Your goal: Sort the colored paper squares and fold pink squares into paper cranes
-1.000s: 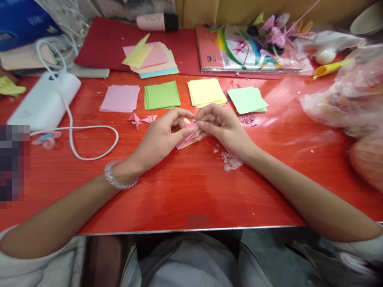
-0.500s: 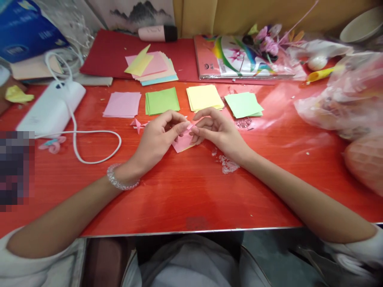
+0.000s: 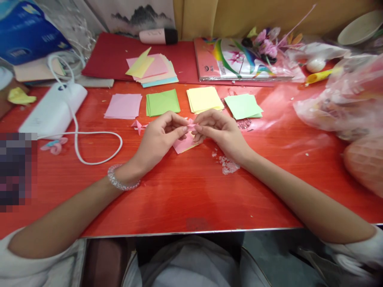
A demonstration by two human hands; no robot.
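A small folded pink paper [image 3: 191,126] is pinched between my two hands above the middle of the red table [image 3: 179,191]. My left hand [image 3: 163,135] grips its left end between thumb and fingers. On its right end, the thumb and fingers of my right hand [image 3: 220,131] are closed. Below my fingertips lies a pink sheet [image 3: 183,144] with a yellow edge under it, partly hidden by the fingers. Another folded pink piece [image 3: 137,126] rests left of my left hand.
Behind my hands are lilac [image 3: 123,106], green [image 3: 163,103], yellow [image 3: 204,99] and mint [image 3: 243,106] paper stacks. A white power strip [image 3: 55,109] with a looped cable lies left. Plastic bags [image 3: 332,103] are at the right.
My right-hand fingers have closed in toward my left hand. The folded pink paper between the fingertips now shows more clearly, spread sideways.
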